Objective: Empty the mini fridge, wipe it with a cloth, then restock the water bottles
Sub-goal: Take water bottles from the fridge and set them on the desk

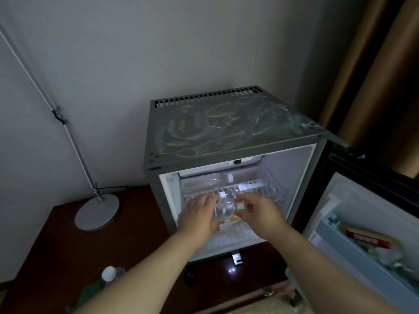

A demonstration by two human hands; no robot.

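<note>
Holding a clear water bottle (224, 206) just inside the open mini fridge (226, 123), right at the front of the wire shelf (260, 191), with the left hand (199, 214) wrapped round its body and the right hand (258, 211) pinching the white-cap end. Also spotting a second bottle (210, 181) lying further back on that shelf, plus another bottle (108, 274) out on the dark table (45, 245) near a lamp base (97, 211).

Bare forearms stretched forward side by side, left hand (199, 217) curled round a clear water bottle (225, 206), right hand (260, 211) back-up, fingers pinching its capped end, hands close together
</note>
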